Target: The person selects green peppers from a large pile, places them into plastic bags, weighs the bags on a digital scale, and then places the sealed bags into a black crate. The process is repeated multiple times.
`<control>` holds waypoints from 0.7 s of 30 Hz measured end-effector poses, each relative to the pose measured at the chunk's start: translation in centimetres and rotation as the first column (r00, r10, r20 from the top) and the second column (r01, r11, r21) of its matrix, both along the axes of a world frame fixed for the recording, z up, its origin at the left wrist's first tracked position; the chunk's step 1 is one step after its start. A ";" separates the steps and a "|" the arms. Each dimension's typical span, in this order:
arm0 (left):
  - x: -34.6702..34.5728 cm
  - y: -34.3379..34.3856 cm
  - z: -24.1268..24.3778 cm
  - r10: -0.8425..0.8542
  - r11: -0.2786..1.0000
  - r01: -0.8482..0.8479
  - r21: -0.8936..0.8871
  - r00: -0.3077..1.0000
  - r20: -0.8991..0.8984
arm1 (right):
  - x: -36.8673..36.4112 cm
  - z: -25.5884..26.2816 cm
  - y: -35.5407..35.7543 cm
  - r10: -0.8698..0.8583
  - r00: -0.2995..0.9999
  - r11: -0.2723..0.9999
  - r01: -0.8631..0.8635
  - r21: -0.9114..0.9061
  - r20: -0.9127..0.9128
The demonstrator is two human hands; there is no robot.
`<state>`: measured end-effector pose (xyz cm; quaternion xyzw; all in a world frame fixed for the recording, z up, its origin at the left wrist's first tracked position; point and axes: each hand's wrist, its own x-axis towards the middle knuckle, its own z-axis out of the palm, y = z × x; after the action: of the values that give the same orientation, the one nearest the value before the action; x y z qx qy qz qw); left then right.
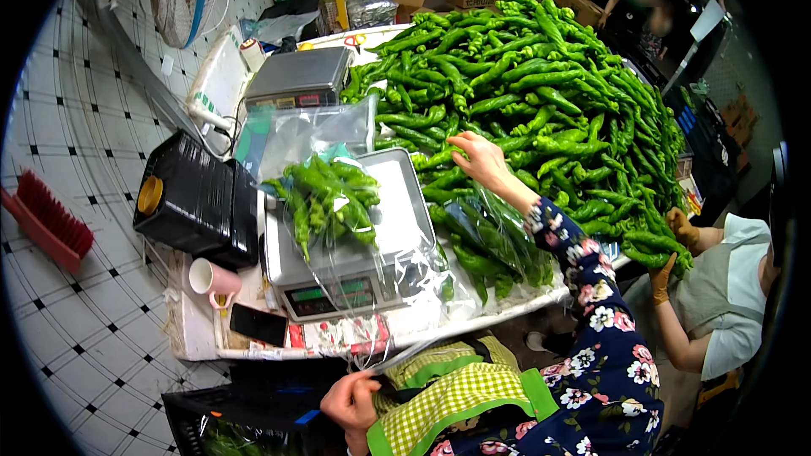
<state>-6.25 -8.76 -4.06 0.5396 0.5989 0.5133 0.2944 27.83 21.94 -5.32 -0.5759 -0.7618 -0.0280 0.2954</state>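
My left hand (351, 400) is closed on the gathered edge of a clear plastic bag (412, 282). That bag stretches from the hand up over a digital scale (399, 202), and green chili peppers (332, 193) lie inside it on the metal pan. Above the near side of a big heap of green peppers (507, 85) is my right hand (483, 161), fingers bent and apart, with nothing visible between them. Beneath that forearm, a second clear bag of peppers (494, 234) rests on the table, right of the scale.
Behind the scale are a stack of clear bags (310, 130) and another scale (298, 76). Left stand a black jug (190, 202), a pink mug (214, 280) and a phone (258, 324). A black crate (304, 418) sits below. A gloved co-worker (716, 291) holds peppers at right.
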 end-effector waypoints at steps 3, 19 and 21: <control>-0.7 0.1 1.2 0.147 0.987 -0.137 -0.079 0.977 0.152 | 2.5 -2.1 6.7 -0.071 0.991 0.996 0.063 0.068 0.110; 3.7 4.5 3.4 0.226 0.949 -0.214 -0.232 0.974 0.026 | 3.8 -4.0 15.9 0.294 0.777 0.932 -0.363 0.015 0.556; 3.8 4.2 2.4 0.293 0.932 -0.234 -0.278 0.937 0.191 | 4.2 -3.3 14.9 0.321 0.817 0.937 -0.346 -0.039 0.479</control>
<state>-2.47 -4.57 -1.63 0.3493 0.6883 0.5271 0.3554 32.05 36.83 -8.59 -0.4011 -0.8988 -0.1362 0.1125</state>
